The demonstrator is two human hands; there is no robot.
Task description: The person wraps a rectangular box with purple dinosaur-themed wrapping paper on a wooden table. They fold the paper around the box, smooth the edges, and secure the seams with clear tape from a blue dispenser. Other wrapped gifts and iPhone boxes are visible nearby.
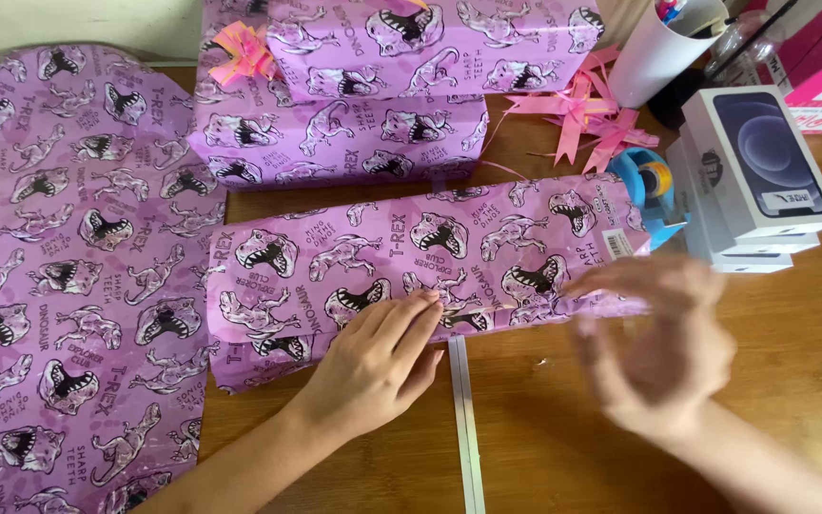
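Left hand [373, 362] fingers flat, pinning wrapped box [411, 271] seam; right hand [658, 352] blurred, fingers spread, empty; seam may spring open if pressure lifts.

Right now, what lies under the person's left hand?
The left hand presses a purple dinosaur-print wrapped parcel on the wooden table. The paper covers whatever is inside.

Two bare forearms come into the picture from the lower edge, and each one ends in a bare hand. On the left hand [373, 366] there is no ring, no watch and no bracelet; the nails at its fingertips are short and without polish. No sleeve shows on the forearm behind it. The right hand [658, 352] is blurred, so its nails cannot be seen, but its wrist is also uncovered.
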